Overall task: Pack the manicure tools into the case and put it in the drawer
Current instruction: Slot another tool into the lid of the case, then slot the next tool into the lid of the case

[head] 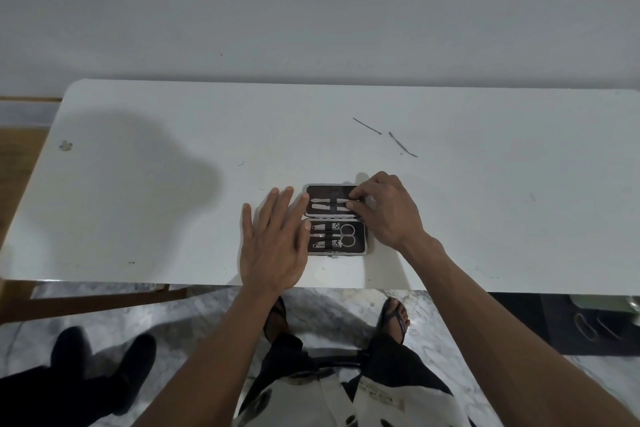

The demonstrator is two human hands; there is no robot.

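Note:
A small dark manicure case (360, 246) lies open flat on the white table (138, 201) near its front edge. The near half holds clippers and small scissors (347, 235) under straps. Two flat silver tools (325, 204) sit under a band in the far half. My right hand (384, 211) rests over the far half's right end, its fingertips pinched on the ends of those flat tools. Spread flat on the table, my left hand (273, 246) has its fingertips touching the case's left edge.
Two thin metal tools (367, 126) (402, 144) lie loose on the table, behind and to the right of the case. Another person's dark shoes (104, 364) stand on the marble floor at lower left. A dark mat (571, 326) lies under the table's right side.

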